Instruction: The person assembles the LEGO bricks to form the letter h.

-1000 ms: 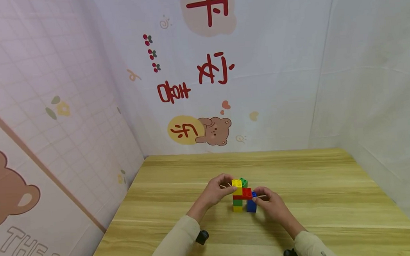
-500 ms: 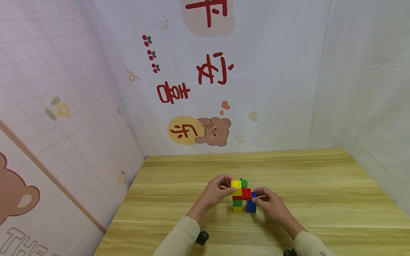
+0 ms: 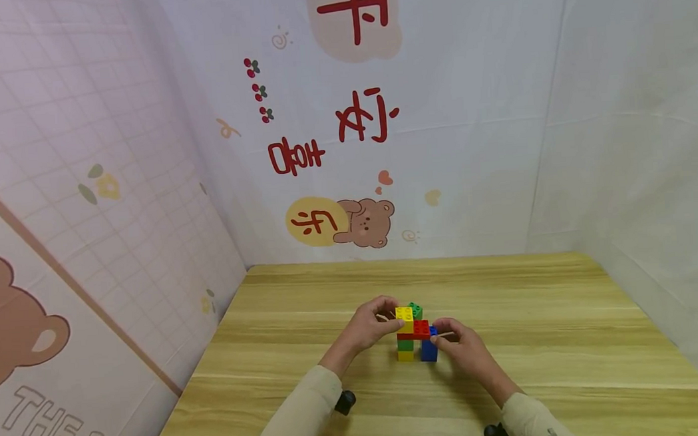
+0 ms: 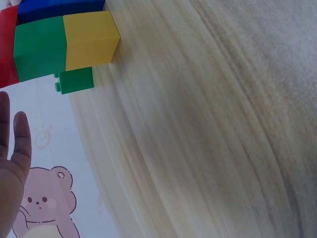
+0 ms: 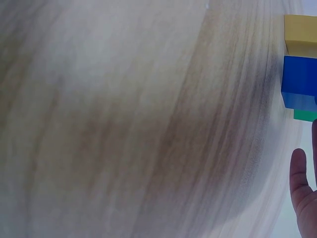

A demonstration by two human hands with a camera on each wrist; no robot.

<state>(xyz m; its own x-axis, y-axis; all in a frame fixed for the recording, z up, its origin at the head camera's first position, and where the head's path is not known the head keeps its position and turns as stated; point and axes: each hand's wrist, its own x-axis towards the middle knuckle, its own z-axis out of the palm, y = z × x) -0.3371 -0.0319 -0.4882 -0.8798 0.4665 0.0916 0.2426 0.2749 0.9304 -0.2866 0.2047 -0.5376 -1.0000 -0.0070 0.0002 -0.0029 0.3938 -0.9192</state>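
A small structure of toy building bricks stands on the table. Its left column has a yellow brick (image 3: pixel 406 356) at the bottom and a green brick (image 3: pixel 405 344) above it. A red brick (image 3: pixel 420 329) spans from there to the blue bricks (image 3: pixel 429 351) on the right. My left hand (image 3: pixel 369 323) pinches the top yellow brick (image 3: pixel 404 320) on the red one's left end. At the right side, my right hand (image 3: pixel 461 346) pinches the upper blue part, thumb in front. Another green brick (image 3: pixel 415 309) shows behind; the left wrist view shows this studded green brick (image 4: pixel 78 81) beyond the column.
The wooden table (image 3: pixel 541 313) reaches back to a white cloth wall (image 3: pixel 470 137) with printed bears and characters. A patterned cloth (image 3: pixel 85 214) borders the left side. Black wrist devices (image 3: pixel 345 403) are worn at both sleeves.
Both hands keep their places on the brick structure. The bricks and hands show only a very slight shift in the head view, along with the background.
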